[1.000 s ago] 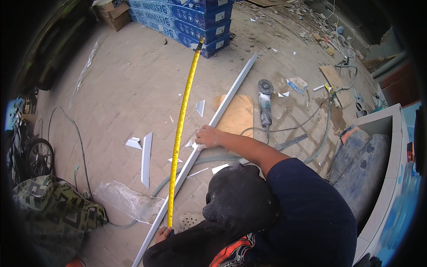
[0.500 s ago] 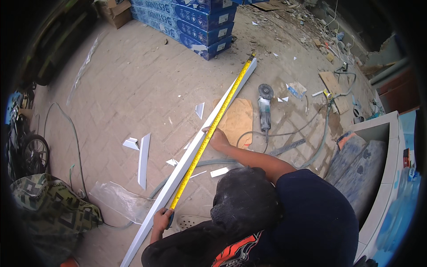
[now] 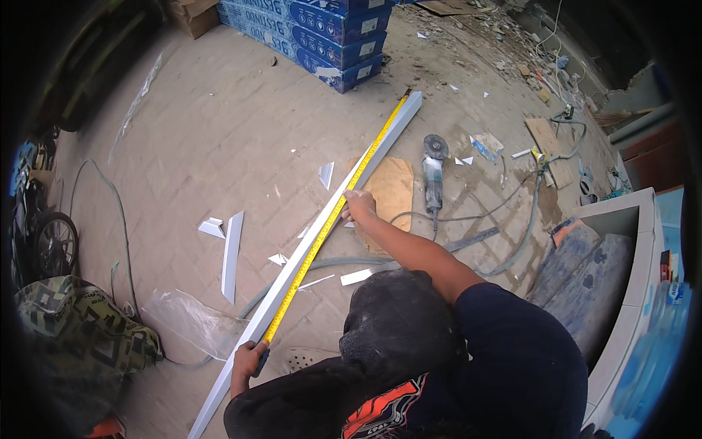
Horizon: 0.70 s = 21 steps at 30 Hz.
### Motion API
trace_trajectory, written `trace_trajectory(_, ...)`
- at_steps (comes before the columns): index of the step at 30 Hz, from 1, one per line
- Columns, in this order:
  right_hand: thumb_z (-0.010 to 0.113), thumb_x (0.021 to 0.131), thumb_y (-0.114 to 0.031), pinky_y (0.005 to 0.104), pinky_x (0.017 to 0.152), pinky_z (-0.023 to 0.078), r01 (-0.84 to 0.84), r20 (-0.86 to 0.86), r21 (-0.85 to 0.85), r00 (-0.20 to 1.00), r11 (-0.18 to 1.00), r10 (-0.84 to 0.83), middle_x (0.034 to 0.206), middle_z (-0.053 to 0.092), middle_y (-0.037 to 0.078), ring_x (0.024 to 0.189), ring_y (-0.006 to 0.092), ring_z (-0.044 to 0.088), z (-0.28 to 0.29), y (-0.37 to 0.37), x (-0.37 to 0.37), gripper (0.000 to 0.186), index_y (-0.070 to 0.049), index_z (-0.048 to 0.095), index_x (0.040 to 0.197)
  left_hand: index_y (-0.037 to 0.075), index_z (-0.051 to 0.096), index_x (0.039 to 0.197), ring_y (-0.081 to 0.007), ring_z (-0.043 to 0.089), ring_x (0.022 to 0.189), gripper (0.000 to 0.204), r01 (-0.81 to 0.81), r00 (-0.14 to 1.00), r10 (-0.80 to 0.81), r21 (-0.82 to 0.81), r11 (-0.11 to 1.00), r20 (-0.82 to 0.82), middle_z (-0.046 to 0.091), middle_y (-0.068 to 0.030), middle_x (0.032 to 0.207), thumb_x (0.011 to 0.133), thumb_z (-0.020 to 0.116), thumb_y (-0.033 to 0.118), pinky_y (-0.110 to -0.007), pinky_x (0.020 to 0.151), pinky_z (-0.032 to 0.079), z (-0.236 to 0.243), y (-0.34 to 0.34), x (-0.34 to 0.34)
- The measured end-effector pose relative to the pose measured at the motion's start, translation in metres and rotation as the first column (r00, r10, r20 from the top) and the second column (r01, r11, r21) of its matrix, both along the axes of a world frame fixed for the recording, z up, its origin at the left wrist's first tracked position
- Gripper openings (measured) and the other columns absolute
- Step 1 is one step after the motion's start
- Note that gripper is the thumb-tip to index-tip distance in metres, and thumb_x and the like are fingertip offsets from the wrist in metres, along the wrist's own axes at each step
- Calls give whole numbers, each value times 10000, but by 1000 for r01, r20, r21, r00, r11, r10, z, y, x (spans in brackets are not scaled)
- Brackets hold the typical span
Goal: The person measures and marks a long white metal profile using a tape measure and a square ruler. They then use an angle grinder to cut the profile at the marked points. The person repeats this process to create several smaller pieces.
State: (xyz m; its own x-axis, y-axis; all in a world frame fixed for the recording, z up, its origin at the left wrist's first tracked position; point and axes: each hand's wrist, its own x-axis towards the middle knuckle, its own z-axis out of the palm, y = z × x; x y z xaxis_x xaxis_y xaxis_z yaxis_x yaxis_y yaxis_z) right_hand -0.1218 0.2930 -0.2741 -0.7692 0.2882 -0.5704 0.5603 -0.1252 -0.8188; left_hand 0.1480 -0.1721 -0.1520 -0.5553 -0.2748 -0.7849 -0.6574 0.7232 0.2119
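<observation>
Since the earlier frame, one yellow tape measure (image 3: 333, 216) has been laid flush along one grey metal profile (image 3: 307, 249). Its case is gripped in the left hand (image 3: 248, 360), mostly hidden. Right hand (image 3: 358, 205) fingertips press the tape midway. One angle grinder (image 3: 433, 172) lies right of the profile.

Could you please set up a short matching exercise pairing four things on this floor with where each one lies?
Things:
1. yellow tape measure
2. angle grinder
3. blue boxes
4. clear plastic sheet

Places:
A. stacked at the far end of the floor
B. crumpled near the camouflage bag
C. stretched along the long grey profile
D. right of the brown cardboard piece

Pairs: 1-C, 2-D, 3-A, 4-B
</observation>
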Motion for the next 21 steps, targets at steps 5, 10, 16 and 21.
trace_trajectory(5,622,1057,-323,298,447,512,-177,73,213,984,961,165,780,776,100,538,145,689,-1,59,-48,348,-1,753,1068,-26,785,968,-305,757,780,522,74,980,-90,-97,993,-178,777,-222,851,930,784,494,-441,764,571,28,-28,2)
trace_trajectory(10,626,1054,-333,304,442,509,-250,77,227,968,941,238,782,778,105,531,144,680,-21,46,-51,345,-10,745,1031,-33,760,928,-374,757,835,498,85,981,-114,-183,979,-155,765,-267,883,942,765,464,-469,812,571,69,-25,-16)
trace_trajectory(16,662,1045,-504,289,418,440,-248,136,361,968,899,213,647,675,59,462,126,579,-13,96,-66,500,-34,705,882,-1,804,1029,-434,773,952,568,172,956,-205,-165,971,-211,782,-297,989,923,744,554,-499,886,583,19,-33,-51)
trace_trajectory(21,677,1075,-380,266,576,491,-505,-358,75,791,860,496,855,729,56,636,103,628,219,9,6,360,-30,761,1062,83,780,1283,-413,733,1207,629,138,984,-163,-276,951,-67,772,-244,1258,965,670,614,-510,1049,567,2,-45,-23)
